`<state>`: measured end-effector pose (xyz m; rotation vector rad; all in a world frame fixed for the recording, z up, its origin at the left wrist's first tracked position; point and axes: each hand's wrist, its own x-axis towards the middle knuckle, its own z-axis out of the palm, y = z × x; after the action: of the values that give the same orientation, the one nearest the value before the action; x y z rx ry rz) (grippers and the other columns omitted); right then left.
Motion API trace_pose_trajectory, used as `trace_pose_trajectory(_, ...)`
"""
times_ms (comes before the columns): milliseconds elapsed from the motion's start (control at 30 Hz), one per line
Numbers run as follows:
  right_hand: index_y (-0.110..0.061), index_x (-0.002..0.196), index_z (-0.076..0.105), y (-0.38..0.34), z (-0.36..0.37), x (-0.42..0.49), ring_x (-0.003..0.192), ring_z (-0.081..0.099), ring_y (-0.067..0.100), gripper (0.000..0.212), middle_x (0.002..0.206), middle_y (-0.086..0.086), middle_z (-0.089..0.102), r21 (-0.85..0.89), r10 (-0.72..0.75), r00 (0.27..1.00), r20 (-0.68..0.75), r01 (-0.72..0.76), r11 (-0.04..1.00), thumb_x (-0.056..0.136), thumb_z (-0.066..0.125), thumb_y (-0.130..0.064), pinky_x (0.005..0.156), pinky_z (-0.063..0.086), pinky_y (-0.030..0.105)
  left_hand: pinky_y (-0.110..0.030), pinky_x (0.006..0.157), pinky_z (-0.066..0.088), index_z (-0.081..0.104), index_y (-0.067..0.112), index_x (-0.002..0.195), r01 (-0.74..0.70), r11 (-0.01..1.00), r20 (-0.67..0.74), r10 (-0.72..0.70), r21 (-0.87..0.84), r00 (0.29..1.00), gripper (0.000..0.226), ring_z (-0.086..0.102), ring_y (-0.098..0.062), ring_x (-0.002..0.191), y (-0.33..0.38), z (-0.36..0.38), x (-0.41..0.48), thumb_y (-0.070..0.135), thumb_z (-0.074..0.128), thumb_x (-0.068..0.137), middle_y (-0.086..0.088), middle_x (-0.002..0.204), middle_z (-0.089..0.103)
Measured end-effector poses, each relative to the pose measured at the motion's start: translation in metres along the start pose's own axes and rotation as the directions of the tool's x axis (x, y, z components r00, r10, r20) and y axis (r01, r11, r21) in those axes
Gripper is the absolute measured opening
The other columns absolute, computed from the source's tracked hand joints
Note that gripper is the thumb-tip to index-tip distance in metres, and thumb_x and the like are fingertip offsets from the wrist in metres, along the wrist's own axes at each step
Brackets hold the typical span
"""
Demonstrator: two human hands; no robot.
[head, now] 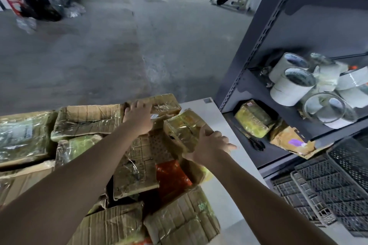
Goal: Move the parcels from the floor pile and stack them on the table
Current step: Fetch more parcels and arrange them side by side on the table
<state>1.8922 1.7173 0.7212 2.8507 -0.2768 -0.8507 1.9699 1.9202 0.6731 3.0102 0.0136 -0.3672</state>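
Both hands reach out over the parcels (137,165) heaped on the white worktop (201,105) — the left hand (137,118) has its fingers curled over the top of the far parcel (165,104), a flat taped carton at the back edge. The right hand (209,146) grips the near corner of the small parcel (183,127), which sits tilted just beside it. To the right, a shelf (251,83) holds tape rolls (292,87) and scissors (256,142).
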Motion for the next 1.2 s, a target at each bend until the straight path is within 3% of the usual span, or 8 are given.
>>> trace_pose_trajectory(233, -0.024, 0.150, 0.019, -0.008, -0.004, 0.006, 0.125, 0.036, 0.039, 0.102, 0.138, 0.016, 0.034, 0.074, -0.058, 0.998, -0.037, 0.061, 0.995, 0.073, 0.044, -0.086, 0.092, 0.045, 0.052, -0.044, 0.116, 0.024, 0.029, 0.015, 0.148, -0.027, 1.000, 0.001, 0.027, 0.016, 1.000, 0.059, 0.030, -0.031, 0.139, -0.014, 0.010, -0.010, 0.018, 0.050, 0.092, -0.012, 0.150, 0.035)
trace_pose_trajectory(367, -0.019, 0.142, 0.033, 0.012, -0.007, 0.027, 0.121, 0.046, 0.033, 0.060, 0.129, 0.013, 0.049, 0.253, -0.113, 0.975, -0.189, 0.160, 0.954, 0.094, 0.045, -0.054, 0.087, 0.043, 0.041, -0.044, 0.116, 0.025, 0.029, 0.015, 0.148, -0.043, 0.999, 0.008, 0.043, -0.033, 0.999, 0.058, 0.030, -0.029, 0.140, -0.017, 0.009, -0.009, 0.012, 0.046, 0.093, -0.011, 0.151, 0.034)
trace_pose_trajectory(500, -0.007, 0.090, 0.060, 0.020, -0.005, 0.042, 0.084, 0.058, 0.028, 0.017, 0.088, 0.011, 0.060, 0.321, -0.211, 0.936, -0.280, 0.299, 0.899, 0.095, 0.051, -0.021, 0.057, 0.038, 0.027, -0.043, 0.117, 0.023, 0.025, 0.015, 0.149, -0.047, 0.998, -0.023, 0.046, -0.040, 0.999, 0.062, 0.023, -0.030, 0.143, -0.016, 0.011, -0.016, 0.022, 0.052, 0.094, -0.012, 0.152, 0.029)
trace_pose_trajectory(567, -0.010, 0.077, 0.053, 0.022, -0.006, 0.045, 0.076, 0.053, 0.027, 0.019, 0.078, 0.008, 0.053, 0.354, -0.204, 0.932, -0.299, 0.307, 0.884, 0.095, 0.049, -0.016, 0.054, 0.035, 0.027, -0.043, 0.117, 0.023, 0.026, 0.016, 0.148, -0.059, 0.997, -0.094, 0.054, -0.053, 0.994, 0.062, 0.023, -0.030, 0.143, -0.016, 0.014, -0.024, 0.025, 0.053, 0.093, -0.012, 0.150, 0.030)
trace_pose_trajectory(667, -0.013, 0.092, 0.052, 0.023, -0.003, 0.048, 0.082, 0.047, 0.025, 0.011, 0.093, 0.009, 0.052, 0.375, -0.178, 0.935, -0.308, 0.291, 0.880, 0.097, 0.046, -0.020, 0.069, 0.037, 0.028, -0.043, 0.117, 0.023, 0.024, 0.017, 0.149, -0.056, 0.992, -0.143, 0.039, -0.113, 0.989, 0.064, 0.022, -0.030, 0.143, -0.015, 0.020, -0.041, 0.025, 0.053, 0.092, -0.012, 0.150, 0.029)
trace_pose_trajectory(900, -0.010, 0.100, 0.043, 0.008, 0.008, 0.045, 0.087, 0.045, 0.026, 0.007, 0.099, 0.012, 0.047, 0.411, -0.235, 0.964, -0.121, 0.264, 0.872, 0.100, 0.041, -0.017, 0.076, 0.039, 0.032, -0.040, 0.117, 0.023, 0.019, 0.012, 0.150, -0.058, 0.987, -0.170, 0.033, -0.150, 0.985, 0.066, 0.023, -0.027, 0.143, -0.014, 0.030, -0.060, 0.025, 0.050, 0.094, -0.009, 0.151, 0.027)
trace_pose_trajectory(1033, -0.013, 0.084, 0.045, 0.005, 0.012, 0.046, 0.085, 0.046, 0.027, 0.018, 0.078, 0.005, 0.045, 0.342, -0.271, 0.961, -0.050, 0.272, 0.900, 0.100, 0.040, -0.017, 0.075, 0.039, 0.033, -0.042, 0.107, 0.037, 0.021, 0.018, 0.149, -0.023, 0.989, -0.147, 0.002, -0.145, 0.989, 0.063, 0.032, -0.031, 0.135, -0.011, 0.018, -0.052, 0.023, 0.050, 0.093, -0.011, 0.145, 0.033)
trace_pose_trajectory(1200, -0.018, 0.074, 0.036, 0.004, 0.010, 0.044, 0.081, 0.047, 0.025, 0.027, 0.073, 0.000, 0.039, 0.353, -0.279, 0.960, -0.030, 0.271, 0.895, 0.100, 0.037, -0.018, 0.072, 0.039, 0.032, -0.047, 0.114, 0.029, 0.025, 0.022, 0.149, -0.103, 0.991, -0.138, 0.091, -0.082, 0.986, 0.068, 0.020, -0.030, 0.143, -0.001, 0.005, -0.025, 0.005, 0.051, 0.089, -0.006, 0.155, 0.024)
